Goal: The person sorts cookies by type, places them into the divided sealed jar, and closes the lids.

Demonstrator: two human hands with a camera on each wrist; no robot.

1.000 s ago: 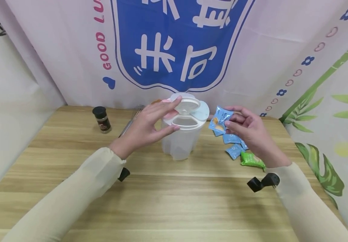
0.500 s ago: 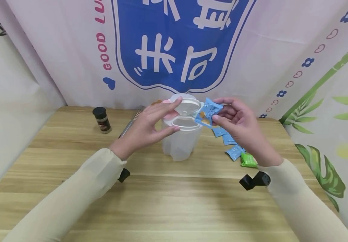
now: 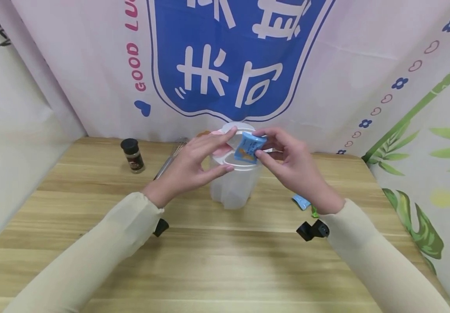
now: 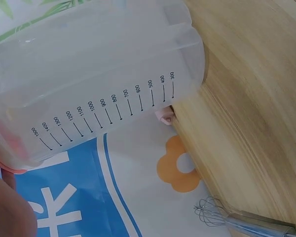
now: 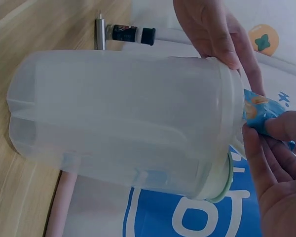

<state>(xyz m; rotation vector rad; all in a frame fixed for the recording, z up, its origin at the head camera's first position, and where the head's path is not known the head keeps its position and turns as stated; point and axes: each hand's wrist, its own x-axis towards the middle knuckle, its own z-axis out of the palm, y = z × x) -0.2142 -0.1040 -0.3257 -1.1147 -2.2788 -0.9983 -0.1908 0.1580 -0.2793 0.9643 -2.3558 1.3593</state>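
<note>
A tall translucent storage container (image 3: 233,191) stands upright, its lid sectioned in several pastel colours. One white flap (image 3: 236,140) is raised above an opening. My left hand (image 3: 186,165) rests against the lid's left side, with straight fingers by the flap and thumb at the front rim. My right hand (image 3: 295,163) pinches a small blue snack packet (image 3: 247,147) between thumb and fingers, right over the opening. In the right wrist view the packet (image 5: 261,111) is at the lid rim. Behind my right forearm, another blue packet (image 3: 301,202) and a green packet (image 3: 314,212) are mostly hidden.
A black-capped spice jar (image 3: 132,155) stands at the back left of the wooden table (image 3: 209,261). Between it and the container lies a metal whisk (image 3: 169,160), partly behind my left hand. A printed cloth (image 3: 103,87) hangs along the back edge.
My right hand has carried the blue packet leftwards, from beside the container to over its opening. My right forearm now covers most packets on the table. The left hand has stayed in place.
</note>
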